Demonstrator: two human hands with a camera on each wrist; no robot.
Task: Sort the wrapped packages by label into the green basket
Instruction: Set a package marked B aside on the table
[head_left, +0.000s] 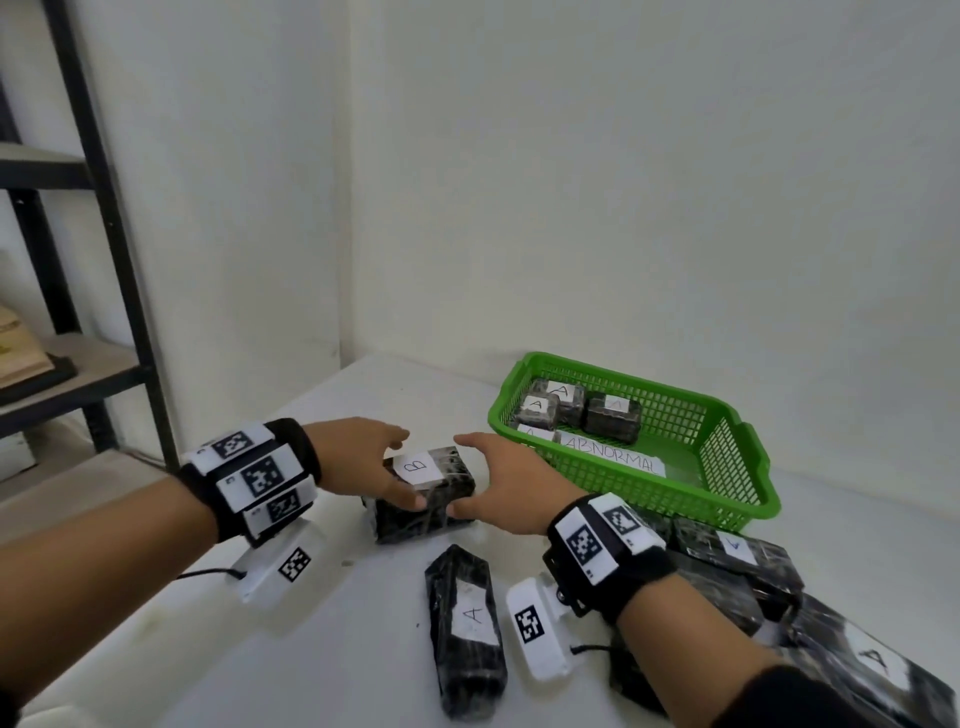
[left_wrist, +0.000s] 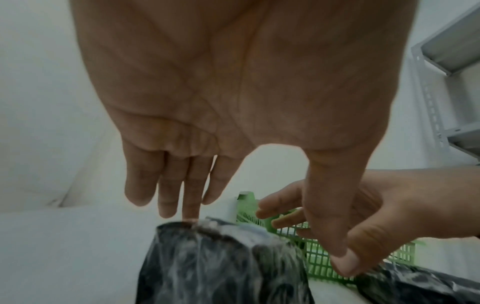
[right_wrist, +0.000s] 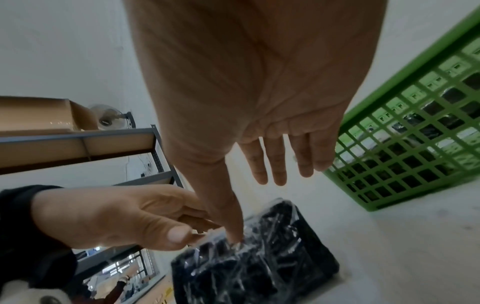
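Observation:
A black wrapped package with a white B label (head_left: 423, 493) lies on the white table (head_left: 332, 649), left of the green basket (head_left: 727, 499). My left hand (head_left: 382, 460) spans it from the left: thumb on its near face, straight fingers (left_wrist: 189, 214) touching its far top edge. My right hand (head_left: 483, 475) comes in from the right, thumb tip (right_wrist: 235, 239) on the wrap and the fingers straight and off the package (right_wrist: 259, 263). Neither hand curls round it. The basket wall carries an ABNORMAL label (head_left: 613, 457); several A-labelled packages (head_left: 550, 405) lie inside.
An A-labelled package (head_left: 467, 629) lies on the table near me. More black packages (head_left: 737, 561) are piled at the right, under my right forearm. A dark metal shelf rack (head_left: 104, 260) stands at the left, and white walls close the corner behind the table.

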